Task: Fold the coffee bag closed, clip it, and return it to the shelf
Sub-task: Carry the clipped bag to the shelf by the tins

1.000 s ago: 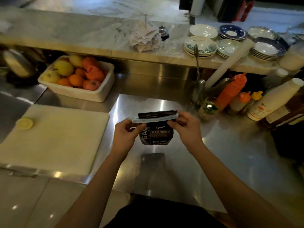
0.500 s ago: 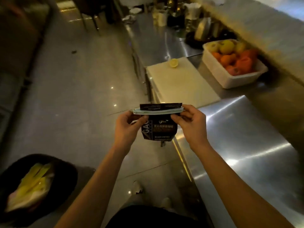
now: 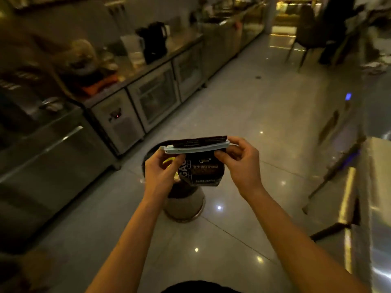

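Since a moment ago the whole scene behind the hands has swung round: the cutting board and fruit tub are gone from view, and a long tiled aisle now runs up the middle of the frame, while the bag sits between the hands much as it did.

The coffee bag point(image 3: 202, 169) is held up in the air at centre frame, above a round bin point(image 3: 186, 205) standing on the shiny floor point(image 3: 264, 115). It is a small dark pouch, its top folded over, with a pale blue clip point(image 3: 196, 147) laid across the fold from side to side. A strip of the dark folded top sticks up above the clip.

The left hand point(image 3: 161, 173) pinches the clip's left end and the bag's upper left corner, thumb in front. The right hand point(image 3: 241, 166) grips the right end, fingers curled over the top and thumb pressed on the front of the pouch. Whether the clip is fully snapped I cannot tell.

On the bag's left side, big white letters read "GA", the rest hidden behind the left thumb. On the front there is a small white logo, a line of Chinese characters too soft to read, and a pale band of print at the bottom that is blurred.

Along the left of the frame runs a steel counter point(image 3: 148, 66) with glass-door fridges below; a black kettle point(image 3: 155, 42) stands on it in the upper left. A steel worktop edge point(image 3: 368, 187) shows at the right.
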